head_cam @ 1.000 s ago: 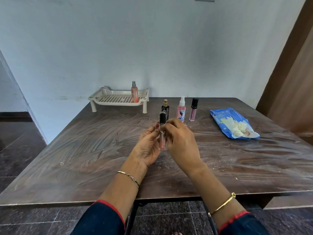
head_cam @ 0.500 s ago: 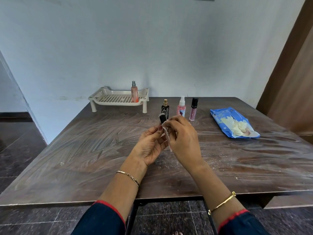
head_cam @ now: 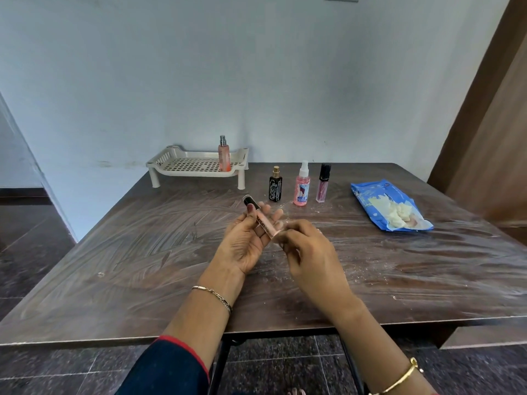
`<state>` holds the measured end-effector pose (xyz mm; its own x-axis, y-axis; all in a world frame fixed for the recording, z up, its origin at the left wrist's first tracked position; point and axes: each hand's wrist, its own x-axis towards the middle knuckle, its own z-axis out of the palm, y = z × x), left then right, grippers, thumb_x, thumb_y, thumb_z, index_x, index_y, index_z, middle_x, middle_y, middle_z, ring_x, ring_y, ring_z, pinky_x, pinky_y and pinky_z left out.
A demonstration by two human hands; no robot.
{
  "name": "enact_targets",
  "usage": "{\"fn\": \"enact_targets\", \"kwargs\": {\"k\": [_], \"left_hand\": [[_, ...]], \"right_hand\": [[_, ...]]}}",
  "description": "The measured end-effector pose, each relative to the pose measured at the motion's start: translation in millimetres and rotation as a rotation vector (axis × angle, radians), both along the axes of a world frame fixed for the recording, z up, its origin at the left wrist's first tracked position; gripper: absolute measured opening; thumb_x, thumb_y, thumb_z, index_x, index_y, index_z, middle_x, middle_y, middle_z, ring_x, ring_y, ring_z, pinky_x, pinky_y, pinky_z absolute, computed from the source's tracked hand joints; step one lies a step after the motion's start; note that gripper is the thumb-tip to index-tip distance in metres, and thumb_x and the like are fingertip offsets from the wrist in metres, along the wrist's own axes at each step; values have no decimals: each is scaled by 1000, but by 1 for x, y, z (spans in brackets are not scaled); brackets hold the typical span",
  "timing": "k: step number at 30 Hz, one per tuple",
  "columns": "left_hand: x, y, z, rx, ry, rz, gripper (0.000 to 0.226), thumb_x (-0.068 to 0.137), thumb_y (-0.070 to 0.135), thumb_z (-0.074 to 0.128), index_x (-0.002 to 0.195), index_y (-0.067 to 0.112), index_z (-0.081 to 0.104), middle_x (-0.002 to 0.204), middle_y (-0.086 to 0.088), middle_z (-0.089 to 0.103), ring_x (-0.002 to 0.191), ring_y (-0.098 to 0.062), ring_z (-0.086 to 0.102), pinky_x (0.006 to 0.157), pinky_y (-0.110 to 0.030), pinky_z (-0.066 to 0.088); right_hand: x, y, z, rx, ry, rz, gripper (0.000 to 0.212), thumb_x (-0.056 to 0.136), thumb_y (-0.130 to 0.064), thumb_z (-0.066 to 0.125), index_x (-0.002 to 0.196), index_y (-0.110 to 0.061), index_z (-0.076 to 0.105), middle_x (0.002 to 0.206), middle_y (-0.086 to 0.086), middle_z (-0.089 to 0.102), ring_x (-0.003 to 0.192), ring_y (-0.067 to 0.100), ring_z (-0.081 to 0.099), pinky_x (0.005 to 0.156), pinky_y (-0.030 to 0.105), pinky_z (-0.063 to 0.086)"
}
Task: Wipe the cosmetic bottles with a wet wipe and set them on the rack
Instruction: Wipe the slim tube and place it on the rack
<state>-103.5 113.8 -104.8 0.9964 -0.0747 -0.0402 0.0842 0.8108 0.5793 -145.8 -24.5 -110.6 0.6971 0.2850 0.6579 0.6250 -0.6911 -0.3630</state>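
My left hand (head_cam: pixel 247 240) holds a slim pink tube with a black cap (head_cam: pixel 260 218), tilted with the cap up and to the left. My right hand (head_cam: pixel 309 252) is closed at the tube's lower end; a wipe in it cannot be made out. A white slotted rack (head_cam: pixel 182 166) stands at the back left of the table with one peach spray bottle (head_cam: pixel 224 154) upright on it. In a row on the table stand a black bottle with a gold cap (head_cam: pixel 275 185), a pink spray bottle (head_cam: pixel 302 187) and a pink gloss tube with a black cap (head_cam: pixel 323 183).
A blue pack of wet wipes (head_cam: pixel 389 206), open with white wipes showing, lies at the right of the dark wooden table (head_cam: pixel 142 252). A pale wall is behind, a brown door at the right, dark floor tiles at the left and below.
The tube went from upright to tilted left in my left hand. My right hand slid from its top down to its lower end.
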Motion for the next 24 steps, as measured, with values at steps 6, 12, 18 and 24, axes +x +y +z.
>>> {"fn": "enact_targets", "kwargs": {"k": [6, 12, 18, 24], "left_hand": [[-2, -2, 1, -13, 0, 8, 20, 98, 10, 42, 112, -1, 50, 99, -18, 72, 88, -27, 72, 71, -40, 61], [-2, -4, 3, 68, -102, 130, 12, 94, 7, 49, 102, 15, 51, 100, -12, 73, 99, -24, 69, 78, -38, 59], [-3, -4, 2, 74, -135, 163, 26, 90, -2, 49, 100, 21, 55, 103, -15, 72, 107, -26, 65, 87, -43, 53], [-3, -5, 2, 87, -144, 201, 27, 77, 5, 60, 101, 18, 58, 103, -16, 70, 101, -29, 68, 78, -41, 59]], "right_hand": [[10, 9, 5, 890, 438, -43, 20, 81, -1, 71, 87, -19, 71, 91, -3, 71, 86, 7, 66, 73, 15, 51], [13, 13, 10, 1205, 610, 32, 15, 77, 2, 74, 90, -4, 72, 87, 8, 73, 77, 8, 67, 67, 13, 50], [21, 14, 13, 1182, 634, -39, 15, 73, 9, 74, 83, -1, 70, 77, 9, 71, 68, 11, 64, 63, 14, 51], [27, 8, 23, 1126, 664, -62, 14, 69, 9, 75, 79, 0, 70, 78, 12, 71, 68, 13, 65, 68, 21, 55]]}}
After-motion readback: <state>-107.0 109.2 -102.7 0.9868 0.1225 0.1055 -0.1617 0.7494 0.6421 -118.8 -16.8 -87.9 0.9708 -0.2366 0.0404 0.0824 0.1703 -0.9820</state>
